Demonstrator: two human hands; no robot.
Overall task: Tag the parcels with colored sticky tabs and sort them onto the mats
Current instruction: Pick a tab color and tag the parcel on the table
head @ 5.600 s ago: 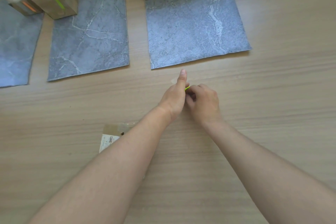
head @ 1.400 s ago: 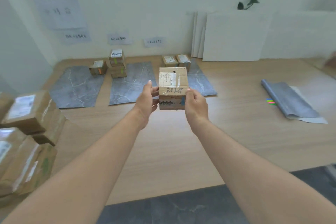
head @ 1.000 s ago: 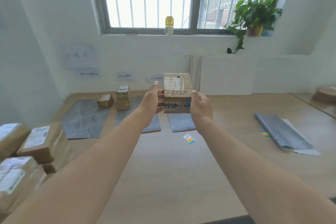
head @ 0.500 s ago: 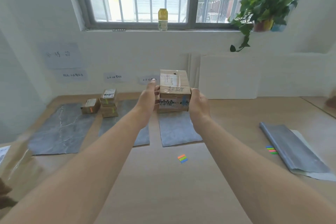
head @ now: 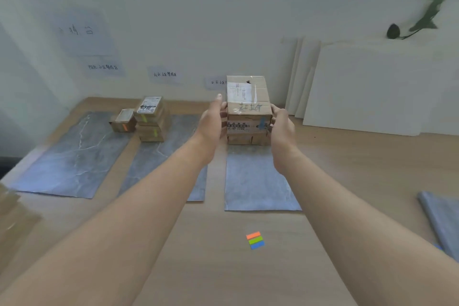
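Head view: left hand (head: 211, 119) and right hand (head: 282, 124) clasp the blue-tabbed brown cardboard parcel (head: 247, 109) — now lowered from chest height onto boxes on the right grey marbled mat (head: 255, 181) — sorting nearly done.

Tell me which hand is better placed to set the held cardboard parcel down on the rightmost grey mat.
Neither alone: the left hand and right hand clamp opposite sides of the brown cardboard parcel, above boxes already on the grey marbled mat. Lower with both.
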